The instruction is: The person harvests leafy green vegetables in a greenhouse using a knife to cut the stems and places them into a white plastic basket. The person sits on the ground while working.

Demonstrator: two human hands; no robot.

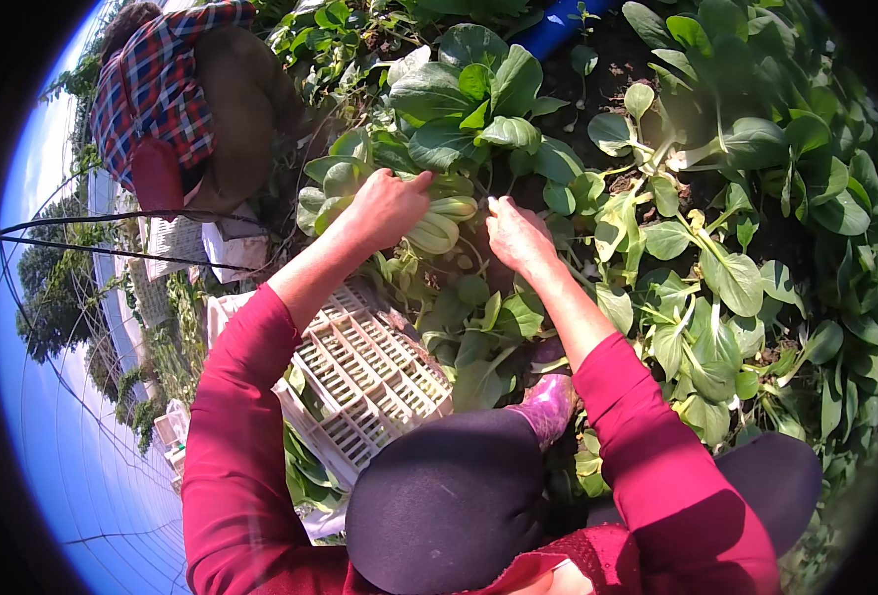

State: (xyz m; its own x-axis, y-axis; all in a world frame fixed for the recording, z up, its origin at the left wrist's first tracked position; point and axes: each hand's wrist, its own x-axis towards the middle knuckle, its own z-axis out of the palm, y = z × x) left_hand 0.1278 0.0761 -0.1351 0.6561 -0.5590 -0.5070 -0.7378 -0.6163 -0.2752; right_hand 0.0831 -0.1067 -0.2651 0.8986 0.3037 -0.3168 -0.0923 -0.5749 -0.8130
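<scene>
My left hand (394, 208) is closed around a head of bok choy (439, 224), its pale green stalks pointing right and its leaves to the left. Just right of the cut-looking stalk end is my right hand (519, 236), fingers curled in. Something small and whitish shows at its fingertips, too small to tell whether it is a held tool or a fingertip. Beyond both hands grows a large bok choy plant (468, 104) with broad dark leaves. Low leafy plants (498, 320) cover the soil beneath my hands.
A white slatted plastic crate (368, 372) stands by my left knee, with leafy greens inside. My purple boot (550, 405) is planted among the leaves. Bok choy rows (751, 149) fill the right. A person in a plaid shirt (156, 97) bends at upper left, near white crates (171, 245).
</scene>
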